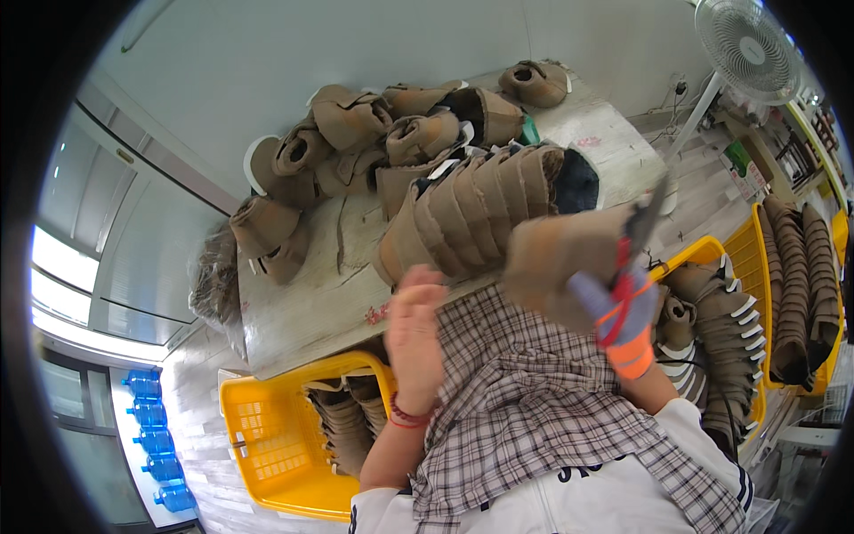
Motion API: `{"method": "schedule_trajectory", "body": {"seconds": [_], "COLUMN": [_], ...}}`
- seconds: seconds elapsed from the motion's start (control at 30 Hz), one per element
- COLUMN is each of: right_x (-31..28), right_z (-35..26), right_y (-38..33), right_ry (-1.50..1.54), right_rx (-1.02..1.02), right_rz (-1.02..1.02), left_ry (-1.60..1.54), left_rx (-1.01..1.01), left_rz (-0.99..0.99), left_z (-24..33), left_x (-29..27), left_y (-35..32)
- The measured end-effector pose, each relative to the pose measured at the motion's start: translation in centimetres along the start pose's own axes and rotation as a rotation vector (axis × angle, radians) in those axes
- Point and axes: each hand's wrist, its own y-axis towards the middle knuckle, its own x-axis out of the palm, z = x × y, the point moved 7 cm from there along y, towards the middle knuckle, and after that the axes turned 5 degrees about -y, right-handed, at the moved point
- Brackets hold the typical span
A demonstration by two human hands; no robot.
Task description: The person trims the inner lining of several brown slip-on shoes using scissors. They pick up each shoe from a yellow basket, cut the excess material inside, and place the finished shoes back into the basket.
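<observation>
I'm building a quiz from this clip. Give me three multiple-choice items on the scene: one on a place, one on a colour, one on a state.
1. Where is the near crate?
A. left of the person's lap
B. on the table
C. under the fan

2. What colour is the cuff of the glove on the right hand?
A. green
B. orange
C. white

3. How is the left hand?
A. gloved
B. closed round scissors
C. bare and open

Key: 1 A, it stands beside the lap, below the table edge. 2 B, an orange band at the wrist. 3 C, its fingers are spread and hold nothing.
</observation>
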Motion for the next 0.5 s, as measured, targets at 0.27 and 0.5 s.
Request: {"method": "schedule_trajectory", "body": {"seconds": [0.27, 0.5], "right_x": [1.6, 7.8], "right_z": [12.1, 16.1], "right_y": [10.5, 12.5], "right_ry": [0.076, 0.346], "right_rx": [0.126, 0.044], "right_rz": [-0.066, -0.297], "left_ry": [-0.175, -0.145], "left_rx": [-0.176, -0.413], "left_rz": [0.305, 0.22], "left_z": [-8.8, -10.3], "left_x": [-15.7, -13.9], "left_y": [3.1, 8.6]}}
